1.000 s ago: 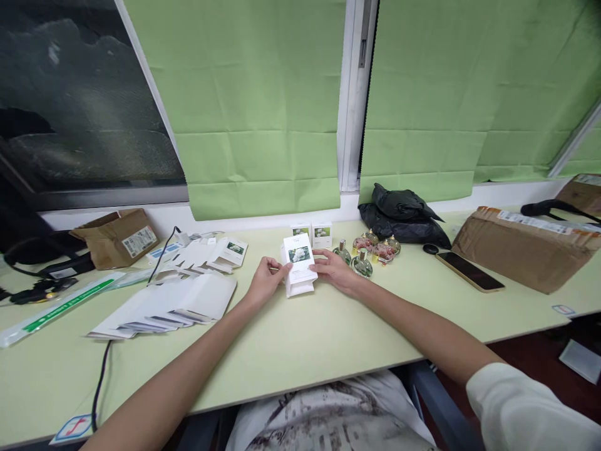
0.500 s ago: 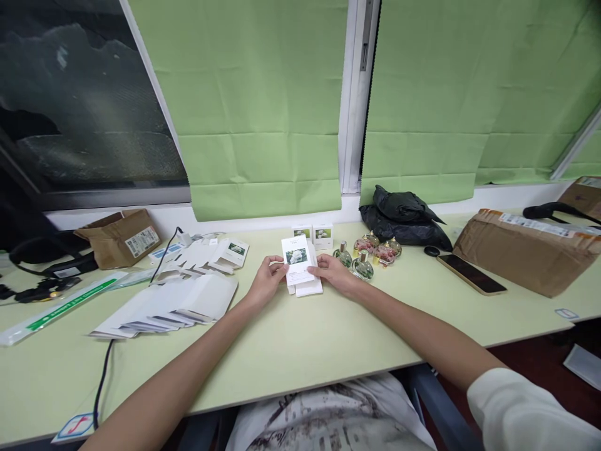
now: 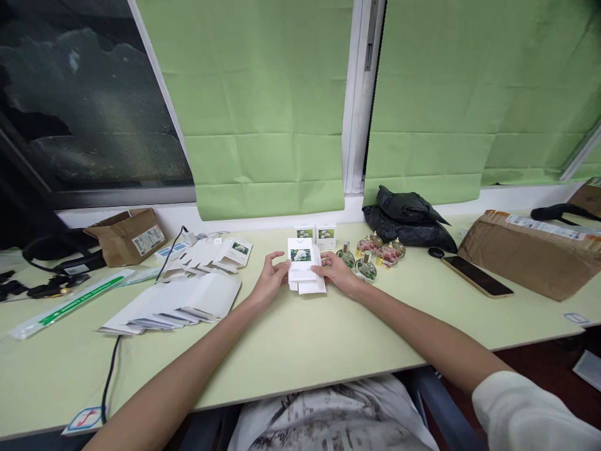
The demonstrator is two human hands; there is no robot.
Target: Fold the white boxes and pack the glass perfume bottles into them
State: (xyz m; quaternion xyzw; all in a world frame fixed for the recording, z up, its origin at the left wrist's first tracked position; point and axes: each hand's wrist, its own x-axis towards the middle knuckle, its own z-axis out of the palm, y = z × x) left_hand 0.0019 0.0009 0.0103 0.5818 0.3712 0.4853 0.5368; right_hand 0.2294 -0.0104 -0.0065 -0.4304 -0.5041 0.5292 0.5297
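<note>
A white paper carton with a white-flower picture is between my two hands, with its flaps hanging loose at the near end and along the right side. My right hand pinches its right edge, thumb on the front face. On the left edge rests the thumb of my left hand, its fingers curled beside the carton and partly hidden. Behind it stand two small finished-looking boxes, one left and one right. Green-tinted glass bottles and pink ones sit just beyond my right hand.
Flat white cartons lie stacked at left, with more flower-printed cartons behind. A brown box stands at back left. To the right are black plastic bags, a phone and a large cardboard box. A black cable crosses the left side.
The view has shifted slightly, so everything sits a little further right. The carton's loose flaps are spread somewhat wider on the right, and my left fingers have eased a little from its edge.
</note>
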